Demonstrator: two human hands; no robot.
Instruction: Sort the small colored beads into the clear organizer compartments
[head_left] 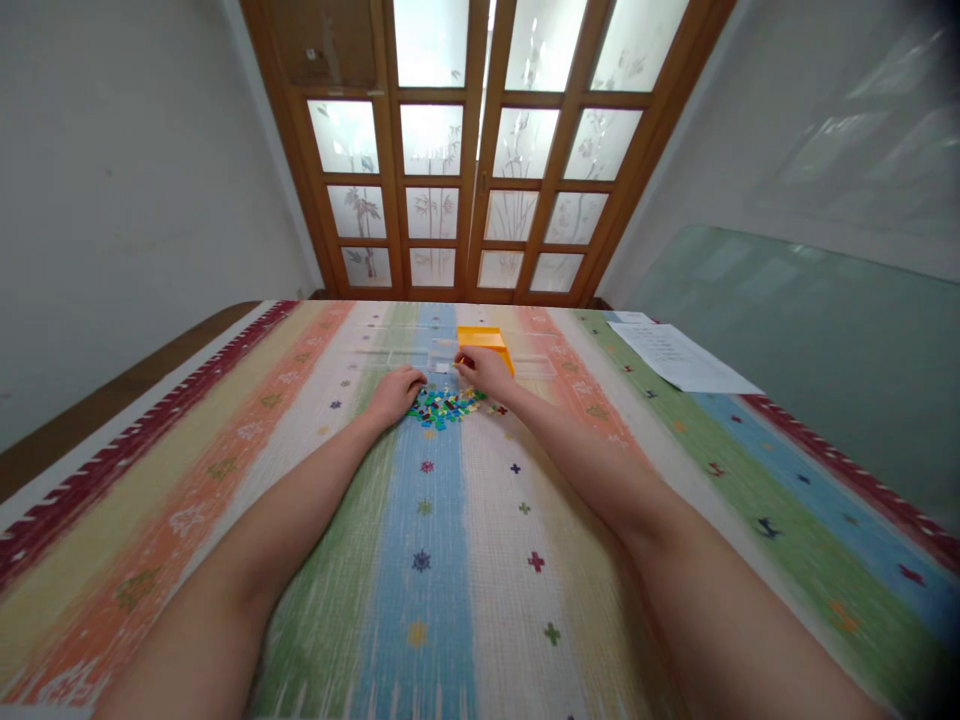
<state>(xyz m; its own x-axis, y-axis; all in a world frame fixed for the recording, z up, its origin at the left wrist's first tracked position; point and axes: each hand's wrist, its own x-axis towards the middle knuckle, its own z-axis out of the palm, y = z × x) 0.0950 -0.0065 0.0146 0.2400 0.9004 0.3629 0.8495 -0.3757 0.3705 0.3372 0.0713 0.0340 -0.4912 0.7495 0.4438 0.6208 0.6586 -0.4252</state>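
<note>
Here's the cloth table cover (431, 500), banded green, blue, white, cream and orange, sprinkled with crosses and snowflakes, edged in toothed maroon! Next up, a heap of small blue, green, yellow and dark-red pieces (446, 407), a plain orange rectangular box (480, 336), and brown wooden doors (469, 182) with pale, plant-patterned glass panes (431, 140)!

The left arm (300, 540) and right arm (622, 480) were seen bare, their smooth outlines tapered toward the left hand (395, 395) and right hand (487, 372), which were likewise seen uncovered.
</note>
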